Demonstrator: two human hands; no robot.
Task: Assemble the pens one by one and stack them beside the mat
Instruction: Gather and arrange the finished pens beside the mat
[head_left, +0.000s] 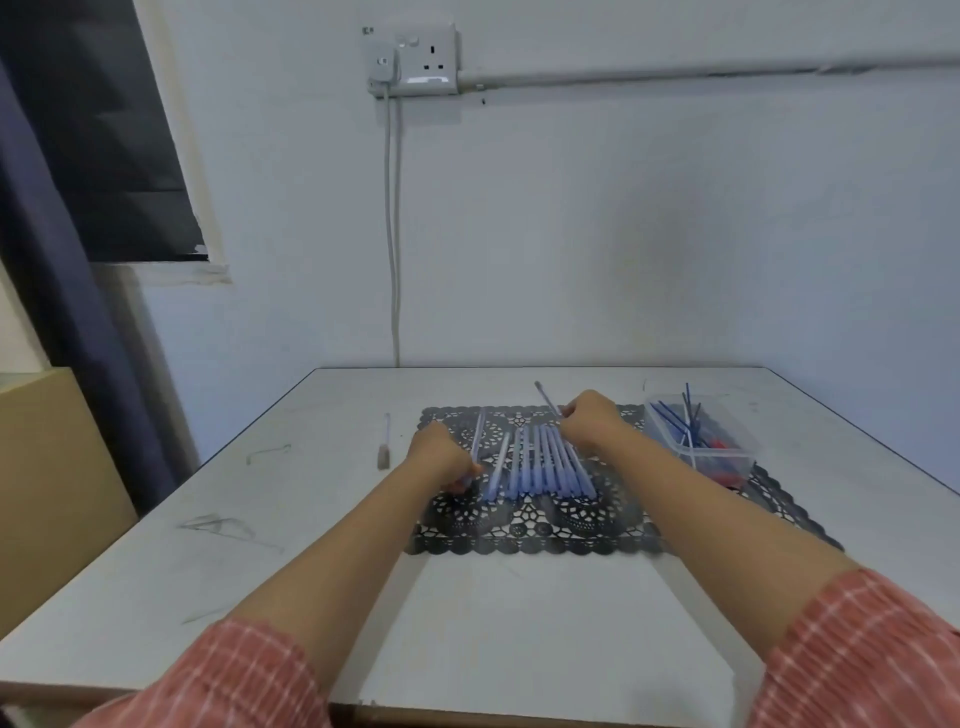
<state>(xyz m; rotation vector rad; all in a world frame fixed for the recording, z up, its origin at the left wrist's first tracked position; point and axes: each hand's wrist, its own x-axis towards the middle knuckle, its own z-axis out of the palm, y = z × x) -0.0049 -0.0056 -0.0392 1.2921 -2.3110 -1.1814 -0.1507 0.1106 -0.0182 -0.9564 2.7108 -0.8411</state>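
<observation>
Plain room: bare wall socket (418, 60), worktable (322, 545)

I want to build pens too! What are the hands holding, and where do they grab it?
The left hand grips a barrel near its lower end; the right hand pinches a thin refill by its lower end.

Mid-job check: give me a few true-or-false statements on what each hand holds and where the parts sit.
1. The left hand grips a pen barrel. True.
2. The right hand is empty. False: it pinches a thin refill.
3. A row of barrels lies on the mat. True.
4. The clear tub sits at the mat's left end. False: it sits at the right end.
</observation>
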